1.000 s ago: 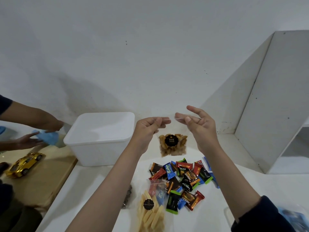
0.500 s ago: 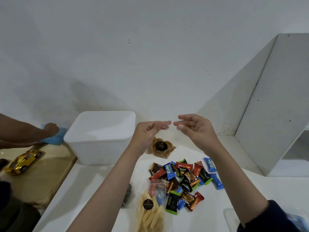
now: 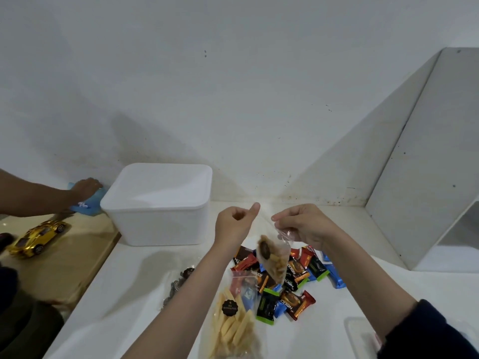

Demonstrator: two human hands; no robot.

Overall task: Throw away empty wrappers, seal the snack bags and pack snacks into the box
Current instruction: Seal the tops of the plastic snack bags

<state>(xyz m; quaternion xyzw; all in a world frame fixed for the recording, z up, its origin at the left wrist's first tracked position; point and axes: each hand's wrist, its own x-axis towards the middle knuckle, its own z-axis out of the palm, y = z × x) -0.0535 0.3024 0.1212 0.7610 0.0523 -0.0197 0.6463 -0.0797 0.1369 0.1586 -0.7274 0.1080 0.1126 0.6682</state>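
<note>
- Evidently the step in hand is sealing the small clear snack bag (image 3: pixel 273 257), which hangs at centre frame above the pile of wrapped snacks (image 3: pixel 290 277).
- The right hand (image 3: pixel 304 228) pinches the bag's top edge, fingers curled and clamped on the plastic; the bag dangles tilted below it.
- The left hand (image 3: pixel 234 225) is curled with the thumb up, just left of the bag; whether it grips the far end of the strip cannot be told.
- To do it well, the person should probably hold the mouth taut between both hands, then run thumb and forefinger along the whole strip, keeping the brown pieces low and out of the closure.
- The white box (image 3: pixel 158 203), left of centre, has its lid on, so it will need opening before packing.
- A bag of pale sticks (image 3: pixel 233 330) at lower centre looks open at the top; its bottom is cut off by the frame.
- A dark packet (image 3: pixel 181 282) is half hidden behind the left forearm.
- A clear container (image 3: pixel 360 335) at lower right is partly hidden by the sleeve.
- No bin for wrappers is in view.
</note>
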